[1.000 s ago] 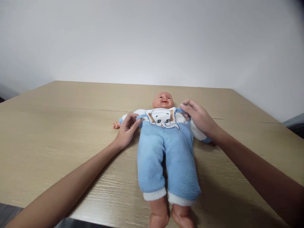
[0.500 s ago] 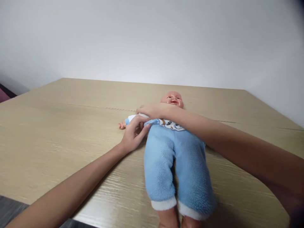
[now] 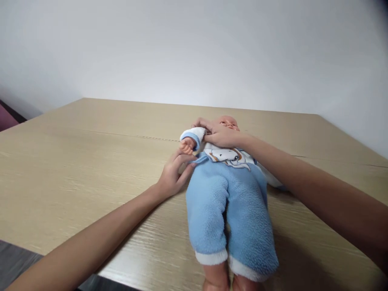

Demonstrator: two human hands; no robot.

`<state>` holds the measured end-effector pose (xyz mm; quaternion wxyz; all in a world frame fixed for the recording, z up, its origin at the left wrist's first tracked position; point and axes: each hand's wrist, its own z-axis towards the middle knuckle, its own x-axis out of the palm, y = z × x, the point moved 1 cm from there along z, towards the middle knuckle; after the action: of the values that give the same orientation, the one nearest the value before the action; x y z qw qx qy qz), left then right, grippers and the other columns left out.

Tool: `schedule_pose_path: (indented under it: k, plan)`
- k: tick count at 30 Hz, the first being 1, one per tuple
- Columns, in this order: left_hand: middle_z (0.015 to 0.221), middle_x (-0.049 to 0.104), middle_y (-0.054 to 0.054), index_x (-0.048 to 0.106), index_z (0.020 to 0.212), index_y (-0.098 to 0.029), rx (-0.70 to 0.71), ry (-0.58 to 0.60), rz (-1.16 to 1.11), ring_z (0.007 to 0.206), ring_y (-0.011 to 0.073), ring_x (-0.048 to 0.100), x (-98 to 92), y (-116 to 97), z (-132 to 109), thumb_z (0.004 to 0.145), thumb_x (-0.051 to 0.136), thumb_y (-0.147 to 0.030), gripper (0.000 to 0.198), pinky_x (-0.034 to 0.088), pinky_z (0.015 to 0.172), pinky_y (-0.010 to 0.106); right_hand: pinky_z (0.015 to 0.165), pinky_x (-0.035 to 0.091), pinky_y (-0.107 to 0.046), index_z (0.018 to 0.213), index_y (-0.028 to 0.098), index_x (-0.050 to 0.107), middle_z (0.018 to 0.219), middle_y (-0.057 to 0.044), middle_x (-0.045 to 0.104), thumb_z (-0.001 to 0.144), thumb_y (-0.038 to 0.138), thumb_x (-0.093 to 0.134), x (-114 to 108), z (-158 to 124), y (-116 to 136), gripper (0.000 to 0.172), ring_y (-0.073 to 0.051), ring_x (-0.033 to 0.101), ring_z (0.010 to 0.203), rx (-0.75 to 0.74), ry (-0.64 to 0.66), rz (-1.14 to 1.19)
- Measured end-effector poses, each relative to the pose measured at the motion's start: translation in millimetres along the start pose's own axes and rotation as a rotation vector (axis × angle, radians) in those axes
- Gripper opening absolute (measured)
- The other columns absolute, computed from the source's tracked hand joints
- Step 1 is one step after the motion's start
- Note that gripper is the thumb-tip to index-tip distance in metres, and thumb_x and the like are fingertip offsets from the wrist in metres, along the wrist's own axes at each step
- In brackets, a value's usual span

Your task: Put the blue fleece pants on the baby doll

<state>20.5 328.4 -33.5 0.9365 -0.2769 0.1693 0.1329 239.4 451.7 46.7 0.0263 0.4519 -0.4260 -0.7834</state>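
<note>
A baby doll (image 3: 228, 121) lies on its back on the table, its feet toward me. It wears fuzzy blue overalls (image 3: 209, 198) with white cuffs and an animal picture on the bib, over a white top. My left hand (image 3: 176, 171) pinches the blue edge of the overalls at the doll's side, thumb and fingers closed on it. My right hand (image 3: 220, 134) reaches across the doll's chest, its fingers around the upper part of the white sleeve (image 3: 192, 134). The doll's small hand (image 3: 187, 146) sticks up from that sleeve, just above my left fingers.
The wooden table (image 3: 91, 161) has a seam running across it. A pale wall (image 3: 194, 52) stands behind it. Dark grey floor (image 3: 18, 262) shows at the lower left, and something pink (image 3: 6, 117) at the left edge.
The doll's arm, stretched out flat to the left before, is now bent upward in toward the body. My right hand has shifted up the sleeve; my left still holds the overalls' edge.
</note>
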Motion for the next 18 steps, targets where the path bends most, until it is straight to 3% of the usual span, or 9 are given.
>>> schedule_pose_path:
  k: [3, 6, 9, 12, 15, 18]
  plan:
    - [0.130, 0.066, 0.011, 0.066, 0.127, -0.029, 0.153, -0.104, 0.034, 0.122, 0.0260, 0.066, 0.9, 4, -4, 0.108, 0.062, -0.025, 0.020, 0.056, 0.105, 0.045, 0.092, 0.052, -0.031, 0.125, 0.025, 0.063, 0.116, 0.000, 0.072, 0.078, 0.013, 0.056, 0, -4, -1, 0.049, -0.022, 0.066, 0.104, 0.021, 0.026, 0.051]
    - [0.136, 0.062, 0.012, 0.055, 0.129, -0.030, 0.099, -0.159, -0.059, 0.128, 0.0268, 0.064, 4.3, 4, -5, 0.113, 0.053, -0.029, 0.017, 0.054, 0.111, 0.052, 0.105, 0.051, -0.037, 0.124, 0.023, 0.066, 0.126, -0.005, 0.072, 0.083, 0.013, 0.056, 4, -5, 13, 0.043, -0.024, 0.067, 0.119, -0.029, 0.029, -0.060]
    - [0.131, 0.064, 0.009, 0.051, 0.127, -0.030, -0.121, -0.183, -0.233, 0.126, 0.0241, 0.064, 8.5, 3, 1, 0.116, 0.048, -0.038, 0.015, 0.051, 0.114, 0.049, 0.115, 0.047, -0.044, 0.126, 0.020, 0.069, 0.134, -0.012, 0.071, 0.093, 0.018, 0.060, 7, -10, 33, 0.034, -0.028, 0.065, 0.128, -0.024, -0.008, -0.204]
    - [0.129, 0.062, 0.006, 0.055, 0.121, -0.029, -0.444, -0.203, -0.405, 0.120, 0.0203, 0.062, 13.3, 3, 6, 0.112, 0.058, -0.050, 0.023, 0.052, 0.109, 0.039, 0.110, 0.050, -0.044, 0.131, 0.021, 0.066, 0.131, -0.013, 0.075, 0.106, 0.040, 0.063, 7, -23, 53, 0.032, -0.030, 0.069, 0.124, 0.167, -0.065, -0.173]
    - [0.113, 0.064, 0.002, 0.053, 0.115, -0.028, -0.701, -0.137, -0.617, 0.102, 0.0164, 0.063, 20.2, 5, 8, 0.109, 0.063, -0.055, 0.030, 0.056, 0.095, 0.031, 0.101, 0.053, -0.039, 0.114, 0.024, 0.072, 0.116, -0.008, 0.080, 0.106, 0.058, 0.065, 6, -38, 66, 0.036, -0.030, 0.073, 0.112, 0.274, 0.040, -0.092]
    - [0.111, 0.064, 0.002, 0.051, 0.113, -0.028, -0.787, -0.133, -0.765, 0.100, 0.0146, 0.065, 24.6, 10, 6, 0.107, 0.066, -0.055, 0.032, 0.058, 0.092, 0.028, 0.095, 0.053, -0.038, 0.104, 0.022, 0.077, 0.111, -0.007, 0.081, 0.099, 0.060, 0.074, 6, -49, 66, 0.038, -0.031, 0.073, 0.103, 0.252, 0.137, -0.147]
